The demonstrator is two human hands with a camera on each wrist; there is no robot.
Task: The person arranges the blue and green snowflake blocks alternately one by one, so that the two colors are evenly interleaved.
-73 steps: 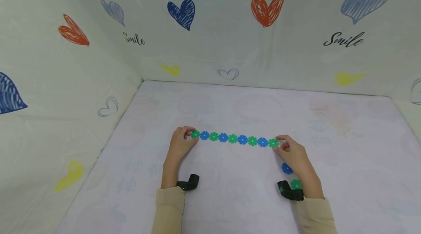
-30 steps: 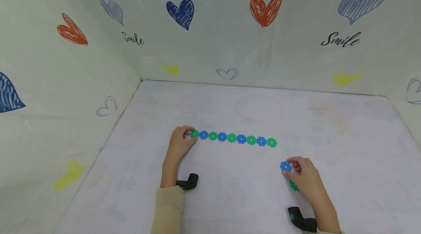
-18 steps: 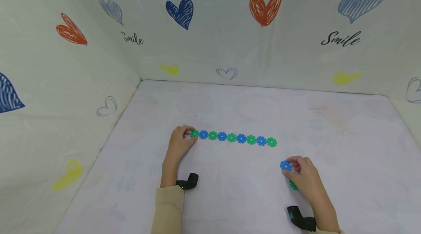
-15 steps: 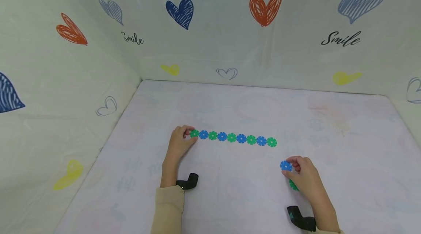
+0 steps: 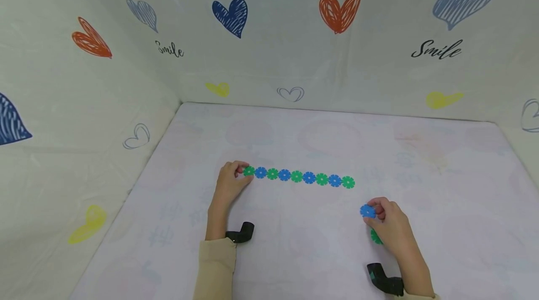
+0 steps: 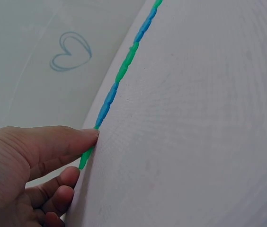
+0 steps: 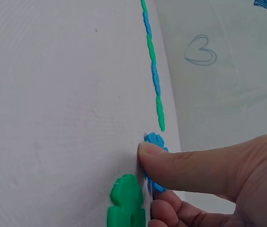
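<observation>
A straight row of alternating green and blue snowflake-shaped discs (image 5: 296, 176) lies across the middle of the table. At its left end my left hand (image 5: 229, 185) pinches the green end disc (image 5: 249, 171) between thumb and fingers; the left wrist view shows this disc (image 6: 86, 158) edge-on. My right hand (image 5: 392, 225) pinches a loose blue disc (image 5: 367, 211), tilted up, in front of the row's right end. In the right wrist view the thumb covers part of that blue disc (image 7: 155, 140). A loose green disc (image 5: 376, 236) lies below, partly hidden by the right hand.
White cloth covers the table (image 5: 294, 253). Behind it and on the left stand pale sheet walls (image 5: 269, 56) printed with hearts and the word Smile. Black wrist cameras (image 5: 241, 233) sit on both wrists.
My right hand has left the row's right end, moved toward the front right and taken hold of the loose blue disc, now lifted slightly. The left hand has stayed in place.
</observation>
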